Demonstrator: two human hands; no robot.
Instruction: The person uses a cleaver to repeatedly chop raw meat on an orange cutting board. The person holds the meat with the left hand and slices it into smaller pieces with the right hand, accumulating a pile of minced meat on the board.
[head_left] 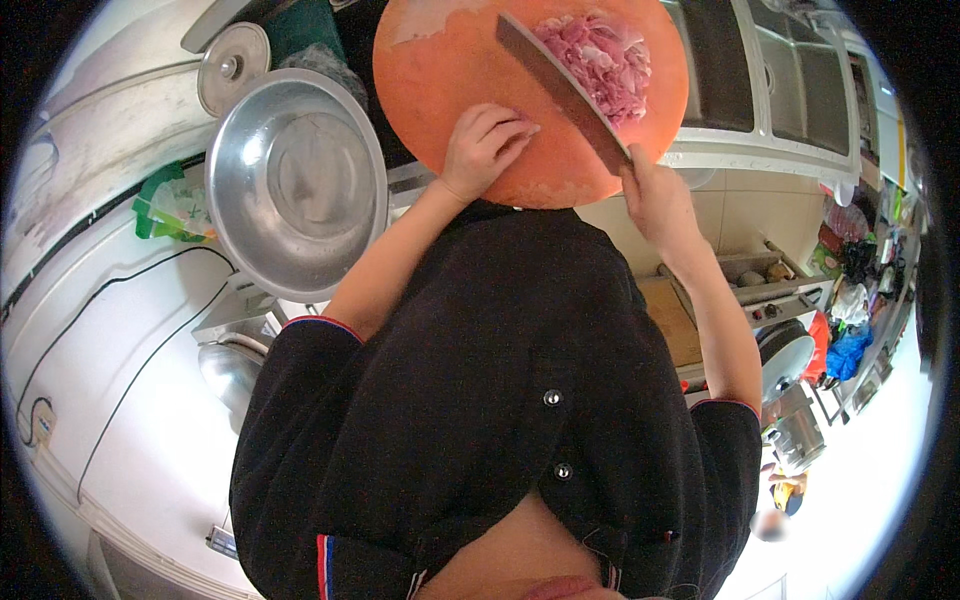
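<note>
i read slicing: right hand point(660, 200) grips cleaver point(563, 95) beside meat point(600, 65), one o'clock; left hand point(484, 152), curled, grip unclear, next needs clearance.

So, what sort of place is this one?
A kitchen, possibly a commercial one: cut, raw-looking meat lies on a round orange cutting board, the right hand grips a cleaver, and a large metal bowl is nearby.

Kitchen: double sink point(712, 75), steel bowl point(238, 165), cutting board point(425, 95), raw meat point(602, 62).
</note>
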